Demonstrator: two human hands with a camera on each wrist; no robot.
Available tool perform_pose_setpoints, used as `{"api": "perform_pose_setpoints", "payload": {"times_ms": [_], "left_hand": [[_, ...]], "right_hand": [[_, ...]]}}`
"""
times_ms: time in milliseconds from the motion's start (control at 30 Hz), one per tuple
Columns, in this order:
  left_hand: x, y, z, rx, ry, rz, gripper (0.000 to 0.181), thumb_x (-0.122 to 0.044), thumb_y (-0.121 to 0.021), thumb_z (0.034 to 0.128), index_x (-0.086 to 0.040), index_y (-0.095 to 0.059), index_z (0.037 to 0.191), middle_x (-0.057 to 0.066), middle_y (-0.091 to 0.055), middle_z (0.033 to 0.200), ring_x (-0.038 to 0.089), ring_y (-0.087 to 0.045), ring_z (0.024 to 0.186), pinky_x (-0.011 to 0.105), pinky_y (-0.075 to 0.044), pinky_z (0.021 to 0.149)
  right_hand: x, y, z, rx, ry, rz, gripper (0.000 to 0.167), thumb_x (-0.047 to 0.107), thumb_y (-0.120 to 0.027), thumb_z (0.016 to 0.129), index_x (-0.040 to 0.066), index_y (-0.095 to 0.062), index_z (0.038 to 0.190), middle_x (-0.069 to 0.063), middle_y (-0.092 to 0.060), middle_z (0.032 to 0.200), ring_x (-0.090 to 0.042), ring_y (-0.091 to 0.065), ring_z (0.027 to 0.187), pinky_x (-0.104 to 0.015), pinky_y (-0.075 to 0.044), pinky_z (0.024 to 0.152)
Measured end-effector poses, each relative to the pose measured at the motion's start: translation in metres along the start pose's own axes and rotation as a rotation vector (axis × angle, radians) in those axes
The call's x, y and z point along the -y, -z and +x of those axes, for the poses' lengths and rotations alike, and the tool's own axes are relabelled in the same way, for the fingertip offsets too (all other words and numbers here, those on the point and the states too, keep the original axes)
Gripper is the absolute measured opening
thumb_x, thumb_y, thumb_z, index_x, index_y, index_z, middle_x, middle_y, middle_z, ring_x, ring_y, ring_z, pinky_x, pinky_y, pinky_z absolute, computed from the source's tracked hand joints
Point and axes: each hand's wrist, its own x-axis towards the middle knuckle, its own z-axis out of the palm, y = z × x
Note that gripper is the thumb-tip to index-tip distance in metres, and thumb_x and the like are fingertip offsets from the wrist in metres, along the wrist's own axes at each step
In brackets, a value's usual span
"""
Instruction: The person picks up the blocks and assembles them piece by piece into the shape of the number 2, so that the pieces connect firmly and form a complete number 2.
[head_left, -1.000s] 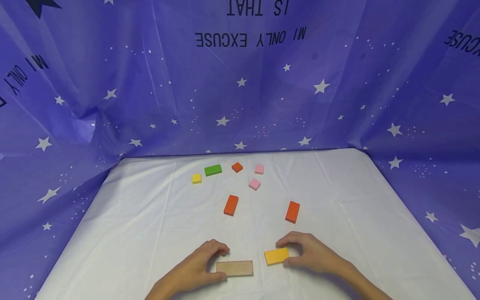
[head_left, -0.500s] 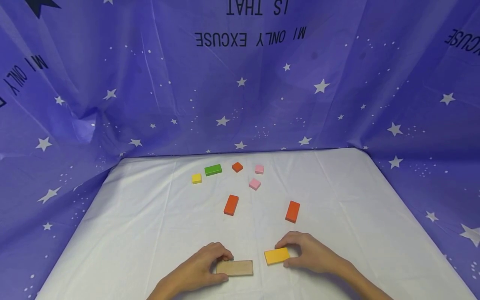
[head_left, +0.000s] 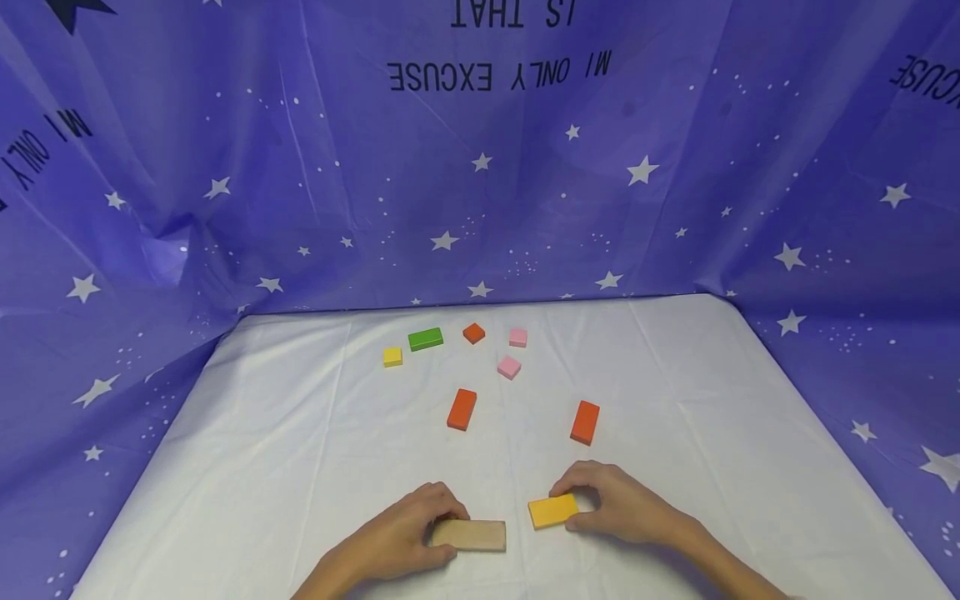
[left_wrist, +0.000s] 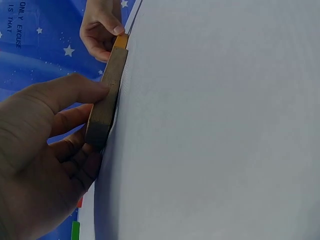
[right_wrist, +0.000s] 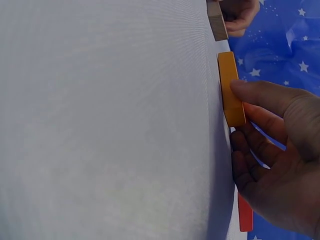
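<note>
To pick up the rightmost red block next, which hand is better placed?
Probably the right hand: the red block lies just beyond it, farther from the left hand. The right hand pinches a yellow block, so it would need to release that first.

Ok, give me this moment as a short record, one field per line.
Left hand: grips the left end of the plain wooden block
Right hand: grips the right end of the orange-yellow block
Held blocks: apart, with a gap between their facing ends
Beyond the hands: left red block, right red block
Far group: small yellow block, green block, small red block, farther pink block, nearer pink block
Surface: white cloth
Backdrop: purple sheet with stars and lettering
</note>
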Motion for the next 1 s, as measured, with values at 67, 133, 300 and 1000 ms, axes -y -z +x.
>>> {"api": "perform_pose_setpoints", "payload": {"times_ms": [67, 133, 300, 1000], "left_hand": [[0.001, 0.001, 0.001, -0.005, -0.006, 0.007, 0.027, -0.016, -0.076, 0.0854, -0.025, -0.067, 0.11, -0.019, -0.055, 0.107, 0.0, -0.05, 0.097, 0.022, -0.047, 0.085], [0.002, 0.003, 0.002, -0.01, -0.008, 0.016, 0.028, -0.016, -0.076, 0.0856, -0.024, -0.067, 0.11, -0.019, -0.055, 0.108, 0.0, -0.051, 0.098, 0.023, -0.047, 0.086], [0.005, 0.007, 0.006, -0.018, 0.004, 0.027, 0.028, -0.014, -0.075, 0.0857, -0.021, -0.067, 0.111, -0.017, -0.056, 0.108, 0.002, -0.052, 0.099, 0.024, -0.048, 0.088], [0.022, 0.027, 0.031, -0.049, 0.059, 0.022, 0.029, -0.012, -0.075, 0.0867, -0.013, -0.067, 0.114, -0.011, -0.058, 0.11, 0.005, -0.053, 0.099, 0.028, -0.049, 0.09]], "right_hand": [[0.0, 0.0, 0.0, 0.001, 0.001, -0.003, 0.03, 0.022, -0.081, 0.084, 0.026, -0.071, 0.112, 0.018, -0.064, 0.11, -0.008, -0.058, 0.105, -0.033, -0.047, 0.098], [0.0, 0.0, 0.0, 0.007, -0.013, -0.001, 0.03, 0.023, -0.081, 0.084, 0.027, -0.071, 0.113, 0.018, -0.064, 0.11, -0.008, -0.058, 0.106, -0.034, -0.047, 0.098], [0.0, 0.0, 0.001, 0.022, -0.047, 0.004, 0.03, 0.025, -0.08, 0.084, 0.03, -0.071, 0.113, 0.021, -0.062, 0.11, -0.007, -0.057, 0.106, -0.034, -0.046, 0.1], [0.004, 0.001, 0.0, 0.028, -0.082, 0.007, 0.03, 0.027, -0.08, 0.085, 0.03, -0.071, 0.113, 0.021, -0.062, 0.111, -0.008, -0.057, 0.108, -0.037, -0.046, 0.101]]}}
